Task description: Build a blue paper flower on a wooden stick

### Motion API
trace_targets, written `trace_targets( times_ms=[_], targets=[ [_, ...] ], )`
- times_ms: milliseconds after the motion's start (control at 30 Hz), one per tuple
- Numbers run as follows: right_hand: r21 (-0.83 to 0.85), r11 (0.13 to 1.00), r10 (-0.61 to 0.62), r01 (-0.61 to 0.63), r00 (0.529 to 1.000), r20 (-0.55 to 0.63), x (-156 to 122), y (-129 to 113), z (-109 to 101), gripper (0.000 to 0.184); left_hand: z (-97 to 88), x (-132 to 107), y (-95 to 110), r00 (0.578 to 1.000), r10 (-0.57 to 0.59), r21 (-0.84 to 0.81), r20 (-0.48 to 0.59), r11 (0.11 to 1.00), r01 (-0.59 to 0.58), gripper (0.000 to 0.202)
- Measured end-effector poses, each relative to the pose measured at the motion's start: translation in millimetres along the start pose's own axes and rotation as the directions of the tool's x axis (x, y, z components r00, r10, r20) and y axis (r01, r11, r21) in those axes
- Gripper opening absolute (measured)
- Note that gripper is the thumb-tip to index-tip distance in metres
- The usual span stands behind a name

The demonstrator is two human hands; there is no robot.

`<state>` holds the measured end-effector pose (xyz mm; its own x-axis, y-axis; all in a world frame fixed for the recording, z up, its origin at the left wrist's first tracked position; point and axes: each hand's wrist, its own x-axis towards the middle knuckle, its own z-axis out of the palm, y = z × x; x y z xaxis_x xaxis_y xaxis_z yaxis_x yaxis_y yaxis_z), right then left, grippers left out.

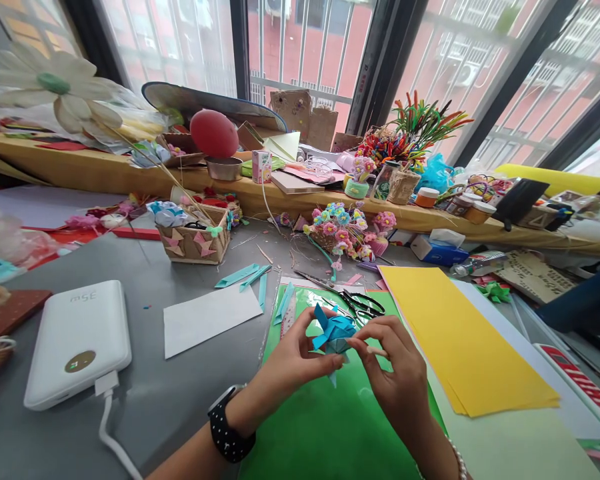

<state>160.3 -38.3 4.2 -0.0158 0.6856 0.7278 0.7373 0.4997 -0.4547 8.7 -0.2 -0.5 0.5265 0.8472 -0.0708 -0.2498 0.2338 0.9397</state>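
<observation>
A small folded blue paper flower (334, 331) is held between both my hands above a green sheet (330, 427). My left hand (293, 360), with a black watch on its wrist, pinches the flower's left side between thumb and fingers. My right hand (397, 373) pinches its right side with thumb and forefinger. Black scissors (353, 301) lie just beyond the flower on the green sheet. Several cut blue paper strips (253, 277) lie to the upper left.
A white power bank (77, 340) with a cable lies at the left, a white sheet (207, 319) beside it. Yellow paper (460, 333) covers the right. A cardboard basket (195, 240), paper flower bouquets (343, 230) and craft clutter line the wooden shelf (105, 170).
</observation>
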Motion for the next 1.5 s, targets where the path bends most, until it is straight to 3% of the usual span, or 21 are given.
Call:
trace_targets(
  times_ms=[167,267,333,500,767,900,967,1067,1200,1500],
  targets=[
    [-0.077,0.995,0.052,-0.060,0.993,-0.101,1,5,-7,0.018,1.3,0,4,0.993,0.013,-0.119,-0.114,0.993,-0.027,0.048],
    [-0.088,0.996,0.006,-0.017,0.992,-0.125,1,9,-10,0.021,0.5,-1,7,0.993,0.029,-0.175,-0.115,0.983,-0.049,0.048],
    [-0.107,0.993,0.042,-0.055,0.991,-0.125,0,12,-11,0.017,0.0,-2,8,0.993,0.034,-0.193,-0.109,0.980,-0.055,0.048],
    [-0.175,0.972,0.145,-0.159,0.985,-0.091,1,15,-7,0.028,0.9,-1,6,0.986,0.070,-0.218,-0.151,0.971,-0.102,0.047],
    [-0.083,0.996,0.037,-0.040,0.999,-0.034,1,13,-9,0.028,1.9,1,7,0.984,0.079,-0.214,-0.161,0.970,-0.113,0.042],
    [0.038,0.985,0.166,-0.169,0.982,0.087,0,7,-11,0.025,0.7,1,7,0.979,0.083,-0.152,-0.188,0.982,-0.113,0.041],
    [0.135,0.966,0.203,-0.220,0.971,0.128,1,4,-9,0.016,-0.9,2,6,0.982,0.084,-0.101,-0.170,0.990,-0.102,0.041],
    [0.204,0.960,0.167,-0.193,0.976,0.140,2,2,-6,0.008,-3.5,3,2,0.988,0.103,-0.050,-0.113,0.993,-0.109,0.041],
    [0.167,0.978,0.105,-0.121,0.989,0.105,3,1,-4,0.008,-4.5,4,-2,0.990,0.121,-0.017,-0.077,0.992,-0.123,0.040],
    [0.164,0.976,0.122,-0.145,0.982,0.144,3,0,-5,0.008,-4.1,6,-9,0.991,0.131,0.000,-0.024,0.991,-0.131,0.039]
  ],
)
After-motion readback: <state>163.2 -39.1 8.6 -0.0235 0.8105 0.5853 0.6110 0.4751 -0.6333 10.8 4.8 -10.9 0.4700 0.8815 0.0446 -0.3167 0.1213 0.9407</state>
